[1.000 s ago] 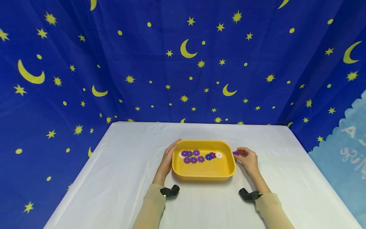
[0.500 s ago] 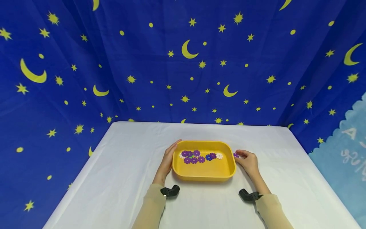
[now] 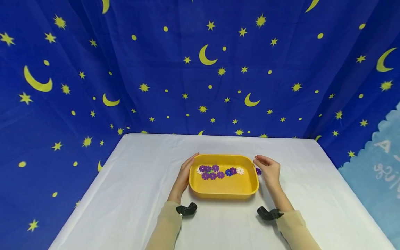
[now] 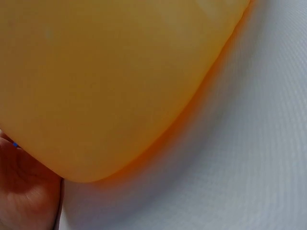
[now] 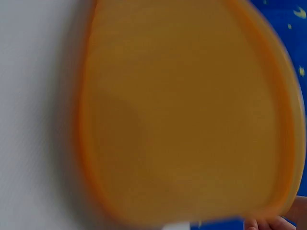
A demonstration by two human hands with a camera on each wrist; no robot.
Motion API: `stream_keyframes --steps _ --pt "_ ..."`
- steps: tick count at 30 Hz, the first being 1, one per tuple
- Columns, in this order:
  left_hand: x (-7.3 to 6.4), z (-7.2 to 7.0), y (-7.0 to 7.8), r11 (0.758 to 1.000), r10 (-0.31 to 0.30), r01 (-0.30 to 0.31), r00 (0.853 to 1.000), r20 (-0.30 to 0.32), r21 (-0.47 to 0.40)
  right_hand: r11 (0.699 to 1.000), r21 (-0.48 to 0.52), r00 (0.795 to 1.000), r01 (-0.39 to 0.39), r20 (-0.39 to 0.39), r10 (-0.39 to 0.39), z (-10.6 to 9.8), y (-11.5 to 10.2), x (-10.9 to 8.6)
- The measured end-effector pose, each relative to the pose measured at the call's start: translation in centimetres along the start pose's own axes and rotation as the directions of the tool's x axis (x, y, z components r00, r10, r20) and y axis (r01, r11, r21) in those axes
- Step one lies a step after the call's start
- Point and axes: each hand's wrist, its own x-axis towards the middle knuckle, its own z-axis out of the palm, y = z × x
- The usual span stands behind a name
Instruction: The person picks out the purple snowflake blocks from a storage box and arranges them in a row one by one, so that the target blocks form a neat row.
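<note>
In the head view, a yellow tray [image 3: 223, 190] stands on the white table. Purple, blue and white notched discs [image 3: 213, 176] lie inside it, with a bit of green among them. My left hand [image 3: 182, 178] lies along the tray's left wall, its fingers stretched toward the far corner. At the right rim, my right hand [image 3: 269, 169] has loosely bent fingers and no object visible in it; contact with the rim is unclear. One purple disc [image 3: 258, 172] is just outside the tray's right wall, beside that hand. The tray's wall fills most of both wrist views.
The white tablecloth [image 3: 140, 194] spreads all around the tray. Behind and beside the table hangs a blue star-and-moon cloth [image 3: 156, 69], with a light blue panel [image 3: 378, 166] at the right. Each wrist carries a black device [image 3: 186, 209].
My right hand has let go of the purple disc and moved up and slightly left to the tray's right rim. The disc stays outside the wall. My left hand has stayed in place.
</note>
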Motion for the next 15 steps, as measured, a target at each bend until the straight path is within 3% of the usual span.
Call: stream_keyframes --steps 5,10,15 --pt "-0.1 0.2 -0.3 1.000 0.014 -0.014 0.999 -0.032 -0.007 0.998 -0.046 0.994 0.031 0.111 -0.026 1.9 -1.7 -0.4" --pt "-0.1 0.2 -0.5 0.999 0.037 -0.038 0.998 -0.051 -0.005 0.994 -0.096 0.962 0.059 0.273 -0.031 4.0 -1.8 -0.3" --pt "-0.1 0.3 -0.4 0.999 0.031 -0.032 0.998 -0.051 -0.004 0.973 -0.223 0.938 0.064 0.346 0.017 5.6 -1.3 0.0"
